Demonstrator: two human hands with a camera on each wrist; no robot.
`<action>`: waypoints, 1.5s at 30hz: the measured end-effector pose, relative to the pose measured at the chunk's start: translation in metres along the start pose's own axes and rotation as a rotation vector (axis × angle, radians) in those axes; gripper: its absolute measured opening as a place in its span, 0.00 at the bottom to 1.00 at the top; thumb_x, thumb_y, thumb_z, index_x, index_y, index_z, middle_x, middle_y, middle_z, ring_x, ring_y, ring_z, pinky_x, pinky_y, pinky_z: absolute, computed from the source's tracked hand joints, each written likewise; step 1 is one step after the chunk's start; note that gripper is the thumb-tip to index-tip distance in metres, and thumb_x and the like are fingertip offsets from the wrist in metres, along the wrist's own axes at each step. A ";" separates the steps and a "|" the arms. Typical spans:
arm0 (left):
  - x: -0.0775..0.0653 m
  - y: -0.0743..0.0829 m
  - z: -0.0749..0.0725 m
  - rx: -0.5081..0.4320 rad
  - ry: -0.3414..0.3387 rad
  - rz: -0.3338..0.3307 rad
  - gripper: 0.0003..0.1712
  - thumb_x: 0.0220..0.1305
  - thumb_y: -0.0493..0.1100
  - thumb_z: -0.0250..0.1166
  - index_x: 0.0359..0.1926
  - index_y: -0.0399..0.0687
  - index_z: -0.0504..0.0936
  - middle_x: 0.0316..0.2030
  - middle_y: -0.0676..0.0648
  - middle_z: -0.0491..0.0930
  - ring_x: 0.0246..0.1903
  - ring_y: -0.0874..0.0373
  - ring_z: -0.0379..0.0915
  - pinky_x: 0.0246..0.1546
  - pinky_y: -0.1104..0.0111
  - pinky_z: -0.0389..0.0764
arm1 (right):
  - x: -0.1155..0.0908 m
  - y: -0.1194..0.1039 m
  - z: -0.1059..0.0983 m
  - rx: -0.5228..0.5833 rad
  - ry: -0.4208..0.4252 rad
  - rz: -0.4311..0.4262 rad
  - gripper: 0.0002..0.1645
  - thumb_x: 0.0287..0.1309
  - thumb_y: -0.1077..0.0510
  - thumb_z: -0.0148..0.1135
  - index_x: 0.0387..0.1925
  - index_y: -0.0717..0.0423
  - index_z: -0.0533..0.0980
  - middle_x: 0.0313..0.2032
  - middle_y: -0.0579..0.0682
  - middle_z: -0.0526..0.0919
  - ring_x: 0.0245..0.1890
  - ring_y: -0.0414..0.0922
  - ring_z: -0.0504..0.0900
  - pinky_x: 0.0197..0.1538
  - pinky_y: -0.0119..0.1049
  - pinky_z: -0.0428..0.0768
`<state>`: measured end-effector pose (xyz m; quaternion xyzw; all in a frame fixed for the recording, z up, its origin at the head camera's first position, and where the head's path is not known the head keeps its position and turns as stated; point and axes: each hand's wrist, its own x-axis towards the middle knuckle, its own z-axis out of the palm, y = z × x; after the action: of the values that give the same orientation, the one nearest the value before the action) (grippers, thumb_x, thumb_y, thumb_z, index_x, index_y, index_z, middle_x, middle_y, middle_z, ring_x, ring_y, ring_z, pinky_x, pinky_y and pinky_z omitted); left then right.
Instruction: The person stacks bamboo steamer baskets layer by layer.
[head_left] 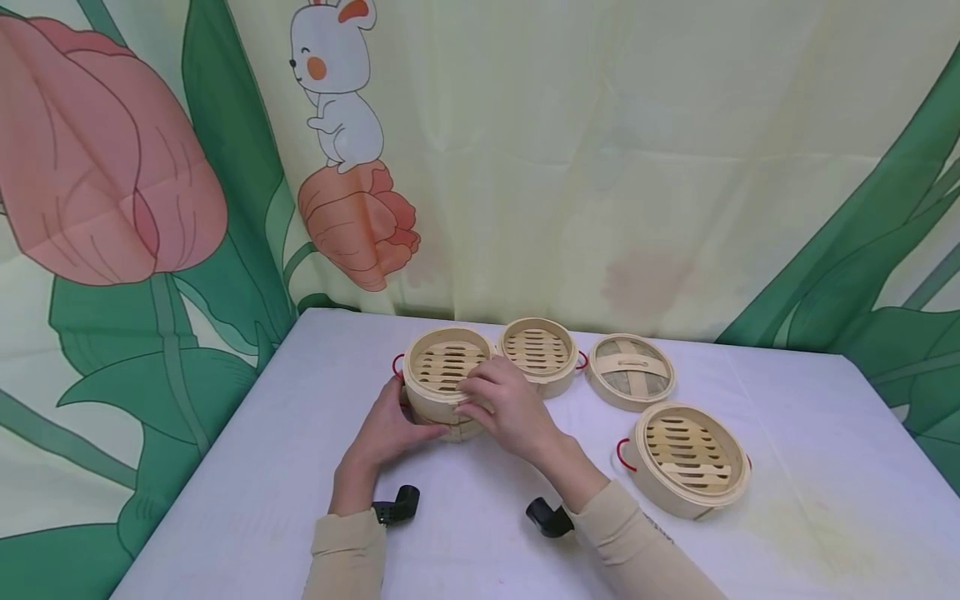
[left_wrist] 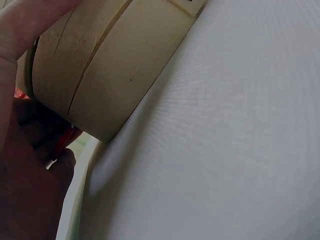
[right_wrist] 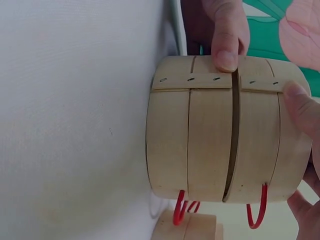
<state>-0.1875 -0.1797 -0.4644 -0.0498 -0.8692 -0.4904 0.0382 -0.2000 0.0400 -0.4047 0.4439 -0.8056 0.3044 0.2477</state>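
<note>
Two round bamboo steamer baskets stand stacked toward the left of the table in the head view. My left hand grips the stack from its left side, around the lower basket, its thumb lying at the seam between the two. On the near right, my right hand holds the upper basket by its rim and wall, thumb on the outside. A narrow, wedge-shaped gap shows between the baskets in the right wrist view. Red loop handles hang from their sides.
Close behind the stack, to the right, is another steamer basket. Beside that lies a woven bamboo lid. Nearer on the right sits one more basket with red handles. A printed curtain hangs behind the white-covered table.
</note>
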 end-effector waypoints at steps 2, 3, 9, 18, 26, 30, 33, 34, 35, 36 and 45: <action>0.000 0.000 0.000 -0.005 -0.002 0.006 0.63 0.26 0.62 0.80 0.64 0.49 0.60 0.52 0.48 0.69 0.47 0.55 0.66 0.47 0.60 0.70 | -0.001 0.000 0.000 -0.004 -0.002 -0.001 0.13 0.47 0.54 0.71 0.33 0.56 0.81 0.35 0.45 0.78 0.38 0.43 0.73 0.48 0.37 0.69; 0.000 0.000 0.000 -0.007 -0.004 0.007 0.63 0.26 0.62 0.80 0.64 0.49 0.60 0.52 0.48 0.69 0.47 0.55 0.66 0.47 0.60 0.70 | -0.001 0.000 0.000 -0.006 -0.002 -0.001 0.13 0.47 0.54 0.71 0.33 0.55 0.80 0.35 0.45 0.78 0.38 0.43 0.73 0.48 0.37 0.69; 0.001 -0.001 0.001 -0.020 -0.007 0.015 0.63 0.26 0.62 0.80 0.64 0.50 0.60 0.53 0.48 0.69 0.48 0.55 0.66 0.48 0.60 0.69 | -0.002 -0.001 0.000 -0.012 0.002 -0.005 0.12 0.47 0.54 0.72 0.32 0.55 0.80 0.35 0.45 0.78 0.38 0.44 0.72 0.48 0.37 0.68; 0.000 -0.001 0.002 -0.019 -0.007 0.007 0.64 0.26 0.63 0.80 0.65 0.49 0.58 0.56 0.47 0.67 0.54 0.54 0.64 0.55 0.58 0.66 | -0.003 -0.002 0.002 -0.026 0.006 -0.014 0.13 0.45 0.54 0.73 0.32 0.55 0.80 0.34 0.45 0.78 0.37 0.44 0.73 0.47 0.38 0.69; -0.001 -0.003 0.003 -0.023 -0.005 0.018 0.63 0.27 0.61 0.81 0.65 0.49 0.58 0.55 0.47 0.67 0.54 0.55 0.64 0.56 0.58 0.65 | -0.003 0.000 0.000 -0.029 -0.036 -0.003 0.12 0.47 0.53 0.72 0.33 0.54 0.81 0.35 0.43 0.78 0.38 0.42 0.72 0.49 0.36 0.68; -0.001 -0.003 0.003 -0.021 -0.006 0.019 0.63 0.27 0.60 0.81 0.65 0.49 0.58 0.56 0.47 0.66 0.55 0.55 0.62 0.57 0.58 0.63 | -0.003 0.000 -0.001 -0.033 -0.046 -0.002 0.12 0.47 0.53 0.72 0.33 0.53 0.81 0.35 0.43 0.78 0.38 0.42 0.73 0.50 0.37 0.68; -0.001 -0.002 0.003 -0.024 -0.007 0.022 0.63 0.27 0.60 0.81 0.65 0.49 0.58 0.57 0.47 0.66 0.55 0.54 0.62 0.57 0.57 0.64 | -0.004 0.000 -0.002 -0.025 -0.026 -0.012 0.14 0.47 0.52 0.72 0.35 0.54 0.81 0.36 0.44 0.78 0.40 0.43 0.74 0.52 0.40 0.69; -0.001 -0.002 0.003 -0.020 -0.007 0.024 0.64 0.27 0.61 0.81 0.65 0.49 0.58 0.57 0.47 0.66 0.55 0.54 0.62 0.57 0.57 0.64 | -0.004 0.001 -0.003 -0.014 -0.014 -0.014 0.15 0.48 0.52 0.71 0.36 0.55 0.81 0.37 0.45 0.78 0.41 0.44 0.74 0.53 0.41 0.69; -0.001 -0.002 0.002 -0.017 -0.007 0.022 0.64 0.27 0.61 0.81 0.65 0.49 0.58 0.57 0.47 0.66 0.55 0.54 0.63 0.57 0.57 0.64 | -0.004 0.001 -0.005 -0.002 -0.002 -0.013 0.16 0.48 0.52 0.71 0.38 0.55 0.81 0.38 0.46 0.79 0.43 0.44 0.74 0.53 0.41 0.69; -0.001 -0.002 0.002 -0.014 -0.006 0.020 0.64 0.27 0.62 0.80 0.65 0.50 0.58 0.56 0.47 0.66 0.55 0.54 0.63 0.57 0.56 0.64 | -0.004 0.002 -0.007 0.010 0.014 -0.014 0.17 0.48 0.52 0.71 0.39 0.56 0.81 0.40 0.47 0.79 0.44 0.44 0.74 0.54 0.41 0.69; 0.002 -0.002 0.000 -0.014 -0.004 0.002 0.65 0.24 0.64 0.80 0.65 0.52 0.58 0.56 0.49 0.66 0.55 0.55 0.62 0.56 0.57 0.64 | -0.003 0.017 -0.044 0.024 0.060 0.015 0.21 0.51 0.57 0.69 0.48 0.57 0.78 0.47 0.50 0.77 0.50 0.48 0.72 0.55 0.40 0.68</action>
<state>-0.1895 -0.1802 -0.4662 -0.0517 -0.8659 -0.4962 0.0367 -0.2075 0.0798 -0.3806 0.4312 -0.7974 0.3291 0.2643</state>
